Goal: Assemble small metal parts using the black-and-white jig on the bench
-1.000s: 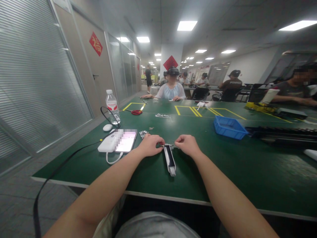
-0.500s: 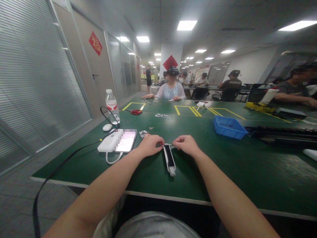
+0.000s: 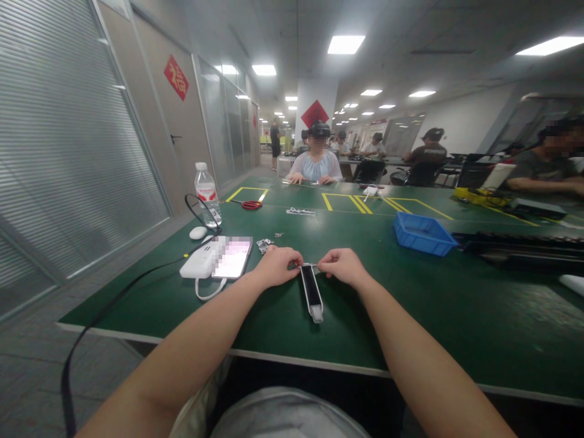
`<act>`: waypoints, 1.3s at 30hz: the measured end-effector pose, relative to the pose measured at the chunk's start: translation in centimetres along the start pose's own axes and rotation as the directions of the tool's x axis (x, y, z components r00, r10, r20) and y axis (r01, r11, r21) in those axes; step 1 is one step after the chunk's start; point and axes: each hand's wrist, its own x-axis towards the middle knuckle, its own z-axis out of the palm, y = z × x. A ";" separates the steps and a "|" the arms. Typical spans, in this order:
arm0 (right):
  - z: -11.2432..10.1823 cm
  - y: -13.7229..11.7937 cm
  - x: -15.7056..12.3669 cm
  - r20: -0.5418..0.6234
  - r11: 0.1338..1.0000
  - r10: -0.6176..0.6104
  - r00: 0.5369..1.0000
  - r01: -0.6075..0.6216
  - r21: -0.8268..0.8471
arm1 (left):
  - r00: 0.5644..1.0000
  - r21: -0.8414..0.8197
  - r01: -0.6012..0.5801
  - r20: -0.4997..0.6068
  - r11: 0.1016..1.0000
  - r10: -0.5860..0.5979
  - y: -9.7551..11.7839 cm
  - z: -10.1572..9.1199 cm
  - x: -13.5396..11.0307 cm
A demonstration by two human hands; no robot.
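Note:
On the green table before me lies a long narrow device point(image 3: 311, 289) with a white rim, a black face and a pale tip toward me. My left hand point(image 3: 279, 266) is closed in a pinch at its far left corner. Opposite it, my right hand point(image 3: 343, 266) pinches a thin pale piece point(image 3: 317, 267) by the far right corner. What exactly the fingertips grip is partly hidden and too small to make out. Just beyond my left hand are small metal parts point(image 3: 263, 245), with a smaller metal bit point(image 3: 278, 235) farther off.
To the left sit a phone point(image 3: 232, 258), a white power bank point(image 3: 197, 260) with cables, a white mouse-like object point(image 3: 198, 233) and a water bottle point(image 3: 207, 194). Red-handled scissors point(image 3: 251, 205) lie farther back. A blue bin point(image 3: 423, 234) stands right. A person point(image 3: 317, 164) sits opposite.
My hands and the device hold almost the same place. Across the table, the other person's hand on the left side of the view has moved inward.

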 end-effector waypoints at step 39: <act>0.2 -0.3 -0.3 -0.007 0.996 -0.021 1.000 0.021 0.087 | 1.000 0.004 0.002 0.018 1.000 -0.003 0.0 0.0 0.1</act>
